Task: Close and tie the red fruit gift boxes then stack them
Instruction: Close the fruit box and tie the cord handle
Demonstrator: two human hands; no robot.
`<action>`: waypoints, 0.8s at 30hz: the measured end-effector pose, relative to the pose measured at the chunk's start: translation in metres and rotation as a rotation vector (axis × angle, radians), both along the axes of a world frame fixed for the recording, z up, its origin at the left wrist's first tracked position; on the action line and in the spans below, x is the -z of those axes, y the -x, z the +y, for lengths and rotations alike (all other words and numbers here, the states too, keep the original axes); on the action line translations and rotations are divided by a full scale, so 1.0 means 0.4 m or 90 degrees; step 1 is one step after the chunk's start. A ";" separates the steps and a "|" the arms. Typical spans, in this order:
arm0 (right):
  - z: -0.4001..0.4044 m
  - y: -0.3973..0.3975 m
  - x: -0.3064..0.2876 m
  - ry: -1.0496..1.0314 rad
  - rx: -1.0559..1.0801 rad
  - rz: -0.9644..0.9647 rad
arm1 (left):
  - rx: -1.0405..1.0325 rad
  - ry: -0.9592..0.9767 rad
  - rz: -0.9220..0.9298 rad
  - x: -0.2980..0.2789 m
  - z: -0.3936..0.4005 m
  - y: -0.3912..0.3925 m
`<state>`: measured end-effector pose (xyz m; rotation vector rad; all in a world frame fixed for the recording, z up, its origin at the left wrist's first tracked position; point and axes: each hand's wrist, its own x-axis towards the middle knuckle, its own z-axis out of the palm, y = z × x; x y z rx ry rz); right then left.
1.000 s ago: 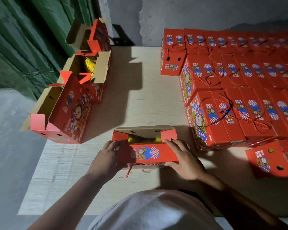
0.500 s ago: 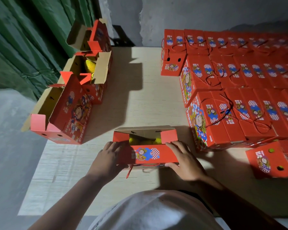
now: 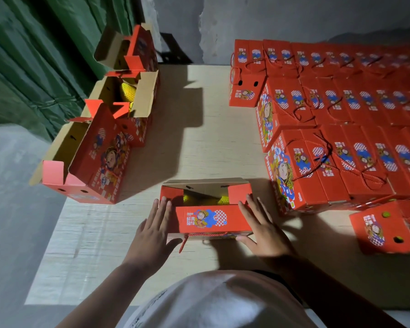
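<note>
Flanking half-closed box (image 3: 206,217), flat-fingered left hand (image 3: 153,229), right hand (image 3: 262,229), grip holding nothing, stacked boxes (image 3: 341,129) right

Matt printed cardboard box (image 3: 207,218) on rough, pale wooden table (image 3: 213,138).

"FRESH FRUIT" runs down the edge of the stacked red gift box (image 3: 291,171).

Half-open red box (image 3: 207,217) sits at the near table edge, near flap folded over, yellow netted fruit (image 3: 223,199) showing in the gap, red cord (image 3: 200,236) along its front. Three open boxes (image 3: 90,159) line the left. Closed, tied boxes (image 3: 341,119) pack the right in stepped rows.
</note>
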<state>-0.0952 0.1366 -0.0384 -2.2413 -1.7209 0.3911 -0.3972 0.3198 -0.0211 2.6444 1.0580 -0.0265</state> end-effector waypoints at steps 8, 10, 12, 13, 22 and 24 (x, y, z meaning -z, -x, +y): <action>0.003 0.001 0.012 0.007 0.005 0.004 | -0.004 0.020 0.026 0.009 0.002 -0.002; 0.003 -0.001 0.015 0.014 0.002 0.006 | -0.004 0.029 0.038 0.008 0.001 -0.004; 0.004 -0.003 0.019 0.022 -0.001 0.010 | -0.008 0.043 0.051 0.006 0.001 -0.008; 0.005 -0.003 0.020 0.026 -0.002 0.014 | -0.011 0.049 0.060 0.004 0.001 -0.011; 0.002 0.001 0.012 0.021 0.018 0.084 | -0.034 0.141 -0.033 -0.008 0.009 -0.011; 0.006 -0.004 0.005 -0.008 0.037 0.119 | -0.071 0.186 -0.135 -0.014 0.025 -0.012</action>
